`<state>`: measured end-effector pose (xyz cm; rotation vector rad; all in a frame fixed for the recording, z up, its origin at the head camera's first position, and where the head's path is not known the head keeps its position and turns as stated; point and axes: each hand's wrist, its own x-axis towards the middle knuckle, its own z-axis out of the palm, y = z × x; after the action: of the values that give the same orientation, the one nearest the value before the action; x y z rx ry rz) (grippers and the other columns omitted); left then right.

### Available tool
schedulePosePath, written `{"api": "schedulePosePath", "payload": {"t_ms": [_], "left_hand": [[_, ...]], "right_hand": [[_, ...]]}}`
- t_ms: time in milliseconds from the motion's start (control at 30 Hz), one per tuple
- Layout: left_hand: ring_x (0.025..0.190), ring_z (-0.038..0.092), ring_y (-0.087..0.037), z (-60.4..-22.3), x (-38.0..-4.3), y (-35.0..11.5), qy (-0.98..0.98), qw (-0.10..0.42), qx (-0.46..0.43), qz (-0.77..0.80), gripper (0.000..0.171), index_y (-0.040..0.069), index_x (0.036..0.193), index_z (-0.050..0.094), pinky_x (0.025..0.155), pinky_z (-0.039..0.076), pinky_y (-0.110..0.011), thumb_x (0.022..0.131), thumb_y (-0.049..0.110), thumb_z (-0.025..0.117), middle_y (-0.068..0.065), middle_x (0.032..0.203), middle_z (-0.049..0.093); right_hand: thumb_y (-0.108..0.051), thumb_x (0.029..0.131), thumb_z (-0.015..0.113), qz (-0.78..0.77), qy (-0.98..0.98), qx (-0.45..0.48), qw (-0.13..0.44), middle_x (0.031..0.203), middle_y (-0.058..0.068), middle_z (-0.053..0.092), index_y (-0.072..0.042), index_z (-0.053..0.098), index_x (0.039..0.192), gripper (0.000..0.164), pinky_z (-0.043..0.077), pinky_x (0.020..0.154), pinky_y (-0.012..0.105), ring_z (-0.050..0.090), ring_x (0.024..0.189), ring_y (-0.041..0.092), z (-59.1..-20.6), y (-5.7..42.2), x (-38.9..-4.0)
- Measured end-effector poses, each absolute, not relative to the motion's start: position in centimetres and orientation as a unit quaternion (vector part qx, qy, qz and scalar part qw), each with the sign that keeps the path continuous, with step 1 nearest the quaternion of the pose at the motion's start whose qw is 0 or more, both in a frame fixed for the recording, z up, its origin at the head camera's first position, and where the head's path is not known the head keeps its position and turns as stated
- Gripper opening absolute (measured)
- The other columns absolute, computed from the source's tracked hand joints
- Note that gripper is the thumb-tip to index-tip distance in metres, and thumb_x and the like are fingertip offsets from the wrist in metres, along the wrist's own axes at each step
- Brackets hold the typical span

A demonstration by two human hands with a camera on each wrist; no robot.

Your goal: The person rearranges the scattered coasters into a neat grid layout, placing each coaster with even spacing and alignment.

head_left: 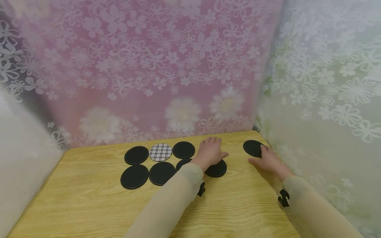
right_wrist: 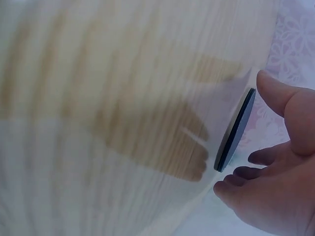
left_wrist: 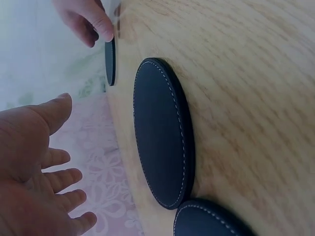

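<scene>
My left hand [head_left: 209, 152] hovers over the right end of two rows of round coasters, its fingers extended and thumb spread. Below it lies a black coaster [head_left: 217, 169] with pale edge stitching, partly covered by the hand in the head view. My right hand [head_left: 269, 158] is at the right edge of a separate black coaster [head_left: 252, 148] near the table's far right corner. In the right wrist view its thumb and fingers stand apart on either side of that coaster [right_wrist: 236, 130]; firm contact cannot be made out.
Several black coasters [head_left: 134, 177] and one white plaid coaster [head_left: 160, 152] lie side by side on the wooden table [head_left: 80, 191]. A pink floral curtain [head_left: 154, 66] hangs behind the table, and a pale floral one [head_left: 321, 99] runs along its right side.
</scene>
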<state>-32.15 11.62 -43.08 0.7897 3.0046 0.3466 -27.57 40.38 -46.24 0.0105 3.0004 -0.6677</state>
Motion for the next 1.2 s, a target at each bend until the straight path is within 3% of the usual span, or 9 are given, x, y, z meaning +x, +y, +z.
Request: {"api": "schedulePosePath", "payload": {"t_ms": [300,733,900,1200], "left_hand": [[0.160,0.037,-0.025,-44.0,-32.5,12.6,0.963,0.016,0.243,0.119,0.076,0.022,0.170,0.045,0.128,0.033,-0.051,0.109,0.062,0.063,-0.002,0.172,0.043],[0.161,0.036,-0.025,-44.6,-33.2,12.9,0.963,0.023,0.236,0.124,0.072,0.022,0.169,0.047,0.128,0.033,-0.051,0.109,0.059,0.065,-0.003,0.172,0.044],[0.160,0.038,-0.025,-44.6,-33.2,13.2,0.961,0.024,0.241,0.132,0.074,0.021,0.168,0.048,0.128,0.033,-0.051,0.107,0.059,0.068,-0.003,0.170,0.046],[0.157,0.041,-0.027,-45.8,-33.0,14.2,0.955,0.039,0.263,0.131,0.081,0.021,0.168,0.049,0.128,0.033,-0.049,0.103,0.064,0.071,-0.003,0.168,0.048]], "right_hand": [[-0.045,0.108,0.071,-0.196,0.979,0.023,0.051,0.157,0.057,0.025,0.032,0.019,0.156,0.104,0.036,0.116,0.076,0.033,0.143,0.072,-46.5,41.2,-29.3],[-0.037,0.106,0.074,-0.189,0.982,0.013,0.025,0.141,0.055,0.048,0.032,0.041,0.146,0.086,0.047,0.107,0.072,0.052,0.129,0.069,-47.0,41.9,-30.7],[-0.039,0.101,0.082,-0.189,0.981,-0.003,0.031,0.143,0.053,0.048,0.030,0.040,0.148,0.094,0.048,0.105,0.072,0.053,0.129,0.067,-46.5,41.4,-30.3],[-0.047,0.093,0.088,-0.180,0.979,-0.029,0.086,0.153,0.054,0.035,0.028,0.031,0.156,0.113,0.043,0.111,0.073,0.041,0.140,0.069,-45.5,41.2,-28.8]]}}
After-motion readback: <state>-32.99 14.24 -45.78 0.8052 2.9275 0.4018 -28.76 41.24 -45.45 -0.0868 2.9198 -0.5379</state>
